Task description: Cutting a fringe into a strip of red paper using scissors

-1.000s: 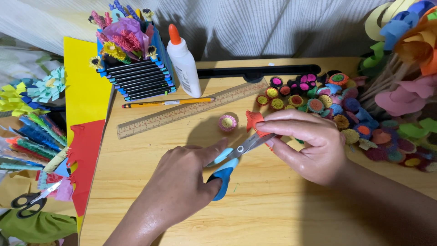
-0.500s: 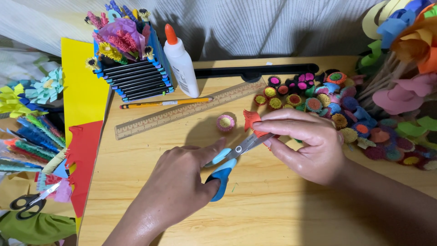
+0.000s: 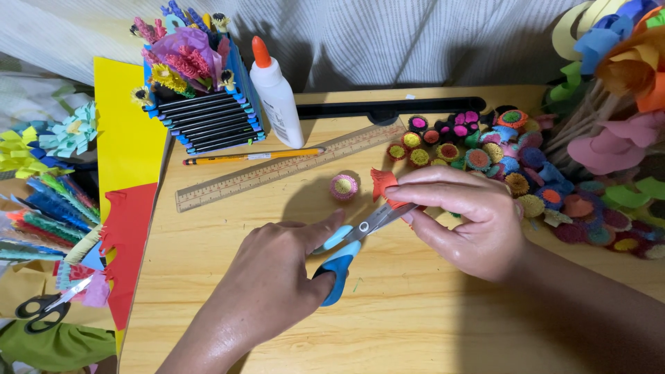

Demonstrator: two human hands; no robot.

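A glue bottle [image 3: 277, 93], wooden ruler [image 3: 291, 166] and pencil [image 3: 253, 157] lie on the table [image 3: 415, 325].

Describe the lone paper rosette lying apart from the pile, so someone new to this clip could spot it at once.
Start at the wooden ruler lying aslant across the table. Just below its right half, left of the red paper held in the right hand, sits the small rosette. It has a pink fringe around a yellow centre, and it lies alone on bare wood, while the other rosettes are heaped to the right.
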